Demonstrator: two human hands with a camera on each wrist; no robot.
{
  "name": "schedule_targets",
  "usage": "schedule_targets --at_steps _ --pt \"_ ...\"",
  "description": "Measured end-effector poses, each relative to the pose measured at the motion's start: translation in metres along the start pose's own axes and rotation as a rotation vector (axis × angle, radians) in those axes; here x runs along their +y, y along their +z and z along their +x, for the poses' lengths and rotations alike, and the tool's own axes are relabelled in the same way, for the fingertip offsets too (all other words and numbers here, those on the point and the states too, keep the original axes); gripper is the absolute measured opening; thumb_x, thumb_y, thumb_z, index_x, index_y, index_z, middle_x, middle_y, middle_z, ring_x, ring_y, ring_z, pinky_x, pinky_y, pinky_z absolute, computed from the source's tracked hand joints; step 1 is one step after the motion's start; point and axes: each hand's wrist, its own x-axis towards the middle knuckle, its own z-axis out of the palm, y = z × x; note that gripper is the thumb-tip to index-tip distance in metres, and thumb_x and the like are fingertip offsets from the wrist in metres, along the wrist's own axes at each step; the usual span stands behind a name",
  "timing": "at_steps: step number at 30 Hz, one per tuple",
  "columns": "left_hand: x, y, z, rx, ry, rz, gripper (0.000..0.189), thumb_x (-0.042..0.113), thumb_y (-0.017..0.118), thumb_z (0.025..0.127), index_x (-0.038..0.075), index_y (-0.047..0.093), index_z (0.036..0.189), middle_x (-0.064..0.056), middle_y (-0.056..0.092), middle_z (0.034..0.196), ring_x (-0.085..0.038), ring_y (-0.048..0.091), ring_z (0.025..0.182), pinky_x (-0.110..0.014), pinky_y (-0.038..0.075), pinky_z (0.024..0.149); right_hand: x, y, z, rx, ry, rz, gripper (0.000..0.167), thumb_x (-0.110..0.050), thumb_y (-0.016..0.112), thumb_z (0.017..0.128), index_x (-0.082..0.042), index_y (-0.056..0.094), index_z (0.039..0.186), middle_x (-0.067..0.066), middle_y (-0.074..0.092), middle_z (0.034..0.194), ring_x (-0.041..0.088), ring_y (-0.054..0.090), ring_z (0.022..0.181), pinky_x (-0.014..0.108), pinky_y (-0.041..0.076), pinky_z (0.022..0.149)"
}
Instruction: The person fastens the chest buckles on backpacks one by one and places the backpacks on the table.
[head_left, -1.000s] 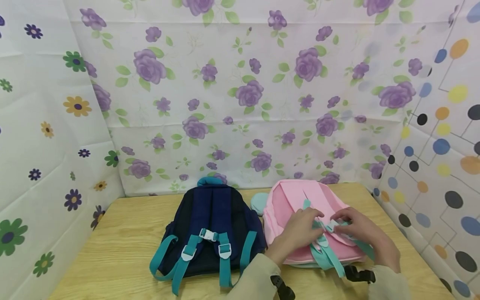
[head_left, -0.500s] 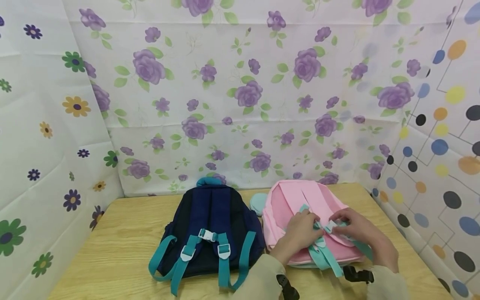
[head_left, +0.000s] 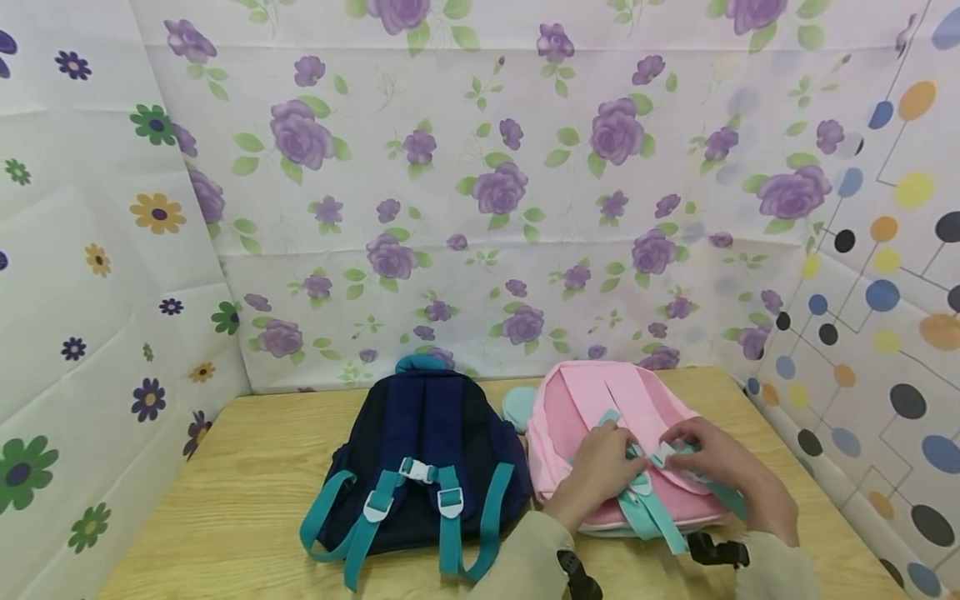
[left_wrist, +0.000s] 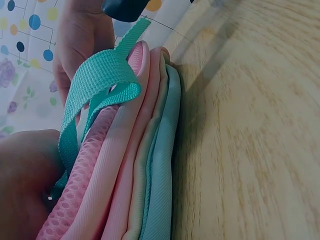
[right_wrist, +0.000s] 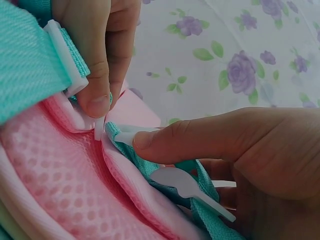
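Note:
A pink backpack (head_left: 577, 400) with mint straps (head_left: 654, 514) lies on the table, strap side up. Over its lower middle, my left hand (head_left: 602, 463) pinches one white half of the strap buckle (right_wrist: 99, 128) between thumb and fingers. The other white buckle half (right_wrist: 126, 137) is held by my right hand (head_left: 712, 454), thumb on top. Both halves are very close together in the right wrist view. A white strap adjuster (right_wrist: 175, 181) sits by the right fingers. In the left wrist view, a loop of mint strap (left_wrist: 100, 75) stands up from the pink mesh, partly hiding the right hand.
Left of the pink bag lies a navy backpack (head_left: 423, 417) with teal straps and a fastened white buckle (head_left: 417, 471). A pale teal round item (head_left: 518, 407) peeks out between the bags. Flowered cloth (head_left: 450, 192) hangs behind the wooden table (head_left: 217, 500).
My left hand has lowered slightly, and its fingers have drawn in closer on the strap and buckle. The right hand stays nearly still.

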Motion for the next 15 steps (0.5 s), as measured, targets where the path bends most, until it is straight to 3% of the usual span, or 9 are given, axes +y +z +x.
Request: schedule_targets --at_steps 15 --pt "-0.01 -0.014 -0.01 0.021 0.057 -0.089 0.028 0.035 0.069 0.092 0.019 0.072 0.115 0.009 0.057 0.098 -0.002 0.05 0.079 -0.016 0.043 0.072 0.005 0.0 0.002 0.007 -0.103 -0.003 0.033 -0.026 0.079 0.083 -0.007 0.068 0.109 0.015 0.064 0.117 0.035 0.058 0.11 0.054 0.049 0.091"
